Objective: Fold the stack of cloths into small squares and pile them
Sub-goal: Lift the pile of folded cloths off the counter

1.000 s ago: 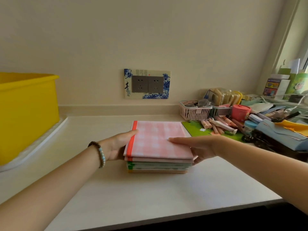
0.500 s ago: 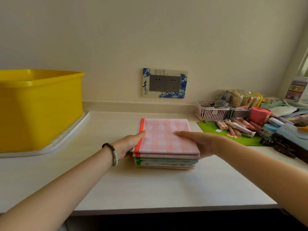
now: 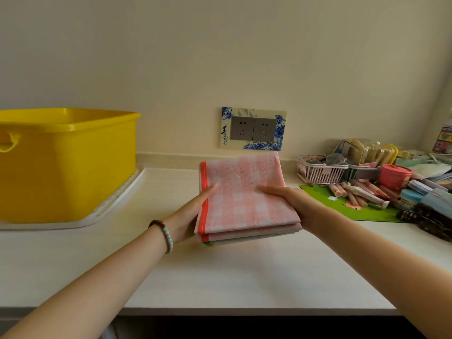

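Cloths: one stack [image 3: 244, 199], pink check on top, at mid scene; it seems lifted clear of the surface [image 3: 220, 277] and tipped towards the person.
Left side: the left hand [image 3: 188, 216] clasps the orange-trimmed edge, thumb on top, fingers hidden beneath.
Right side: the right hand [image 3: 293, 204] clasps the opposite edge the same way.
Reason: a grip on both sides probably keeps the layers square while the stack is carried.
Count: two hands, one stack. Several layers show at the near edge, but the total is unclear. One yellow tub [image 3: 68, 167] stands far left, and there are two sockets [image 3: 253, 129] on the wall.
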